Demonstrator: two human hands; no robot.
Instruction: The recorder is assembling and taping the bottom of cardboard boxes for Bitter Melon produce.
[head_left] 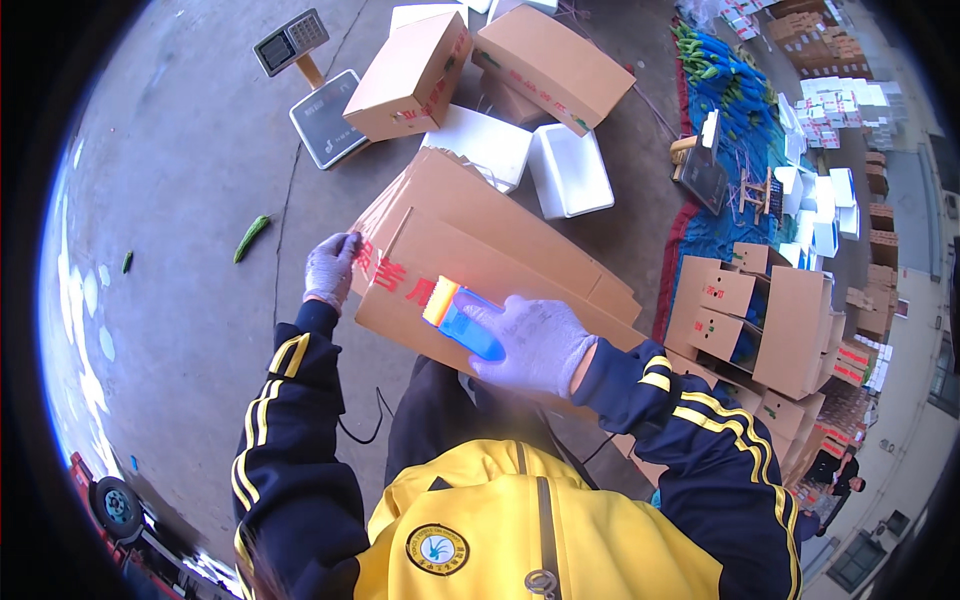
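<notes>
A stack of flattened cardboard boxes, brown with red printing, lies in front of me at a slant. My left hand, in a pale purple glove, pinches the left edge of the upper box. In a matching glove, my right hand is closed round a blue hand tool with an orange and yellow toothed end. The tool is over the near part of the cardboard, beside the red printing. Whether it touches the cardboard, I cannot tell.
Beyond the stack are made-up cartons and white foam boxes. A platform scale stands far left, and a second scale at right. Two green gourds, one larger, lie on the floor. Open cartons crowd the right side.
</notes>
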